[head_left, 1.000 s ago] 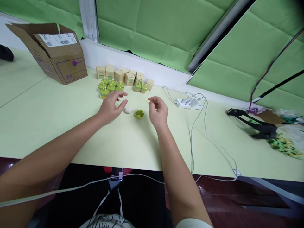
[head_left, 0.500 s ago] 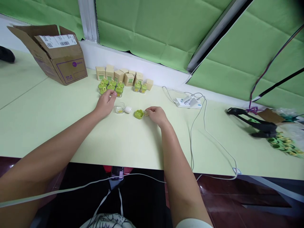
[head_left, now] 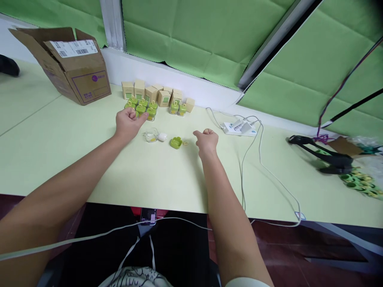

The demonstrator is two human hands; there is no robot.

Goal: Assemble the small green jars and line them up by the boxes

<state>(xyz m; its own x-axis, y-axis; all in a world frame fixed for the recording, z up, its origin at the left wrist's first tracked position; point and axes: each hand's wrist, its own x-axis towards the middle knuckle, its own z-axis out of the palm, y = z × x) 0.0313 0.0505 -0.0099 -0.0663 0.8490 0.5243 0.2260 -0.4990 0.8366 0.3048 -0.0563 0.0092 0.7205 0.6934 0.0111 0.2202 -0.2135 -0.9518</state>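
My left hand (head_left: 128, 120) is curled at the near edge of a cluster of small green-lidded jars (head_left: 151, 111), its thumb and fingers closed round one of them. My right hand (head_left: 206, 138) rests on the pale table (head_left: 60, 147) as a loose fist with nothing showing in it. Between the hands lie a clear open jar (head_left: 150, 136), a white cap (head_left: 162, 137), a green flower-shaped lid (head_left: 176, 142) and a tiny yellow piece (head_left: 185, 142). A row of small tan boxes (head_left: 157, 93) stands behind the jars.
An open cardboard box (head_left: 76, 65) sits at the back left. A white power strip (head_left: 239, 128) with trailing cables lies right of my right hand. A black stand (head_left: 324, 154) and a pile of green parts (head_left: 359, 182) are far right. A phone (head_left: 149, 216) shows below the table edge.
My left hand left the clear jar and moved back to the jar cluster, closing there. My right hand set the tiny yellow piece down beside the green lid and drew back right into a fist.
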